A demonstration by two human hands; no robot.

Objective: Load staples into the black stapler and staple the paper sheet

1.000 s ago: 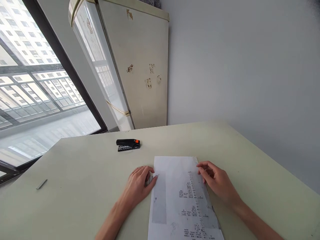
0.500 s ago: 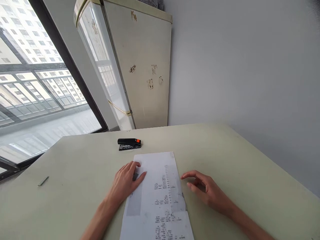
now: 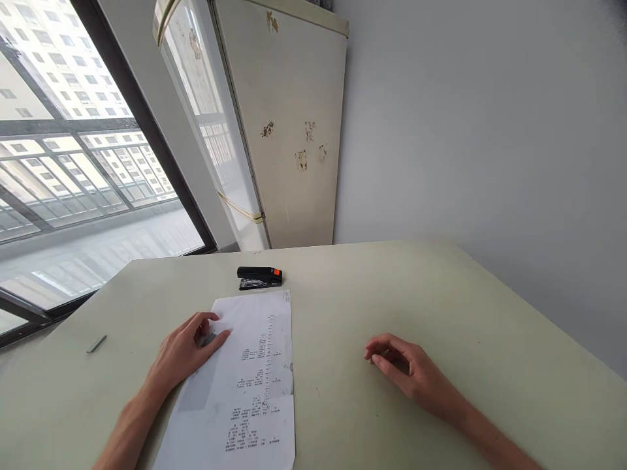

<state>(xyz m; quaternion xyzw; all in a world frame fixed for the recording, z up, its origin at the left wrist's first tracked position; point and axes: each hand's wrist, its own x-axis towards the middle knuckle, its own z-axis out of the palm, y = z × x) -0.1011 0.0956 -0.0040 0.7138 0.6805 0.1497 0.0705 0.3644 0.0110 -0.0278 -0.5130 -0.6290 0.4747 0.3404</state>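
Observation:
A printed sheet of paper point(image 3: 255, 365) lies on the table, with a grey patch on its left part and rows of small text toward its right. My left hand point(image 3: 183, 352) grips the paper's left edge, the thumb lying on top and the fingers curled. Apart from the paper, to its right, my right hand point(image 3: 406, 369) hovers over or rests on the tabletop; its fingers are curled, the thumb tip is close to the forefinger, and nothing shows between them. Just beyond the paper's top edge lies a black stapler point(image 3: 259, 277) with an orange mark.
The pale table point(image 3: 490, 313) carries a small grey strip point(image 3: 96, 344) at the left, perhaps staples. Behind the table stand a worn refrigerator point(image 3: 289, 130) and a grey wall point(image 3: 465, 130). A large window point(image 3: 73, 163) is at the left.
My left hand and the paper have shifted left together, and the paper now slants. My right hand is farther from the paper, its fingers more closed. The view has turned slightly.

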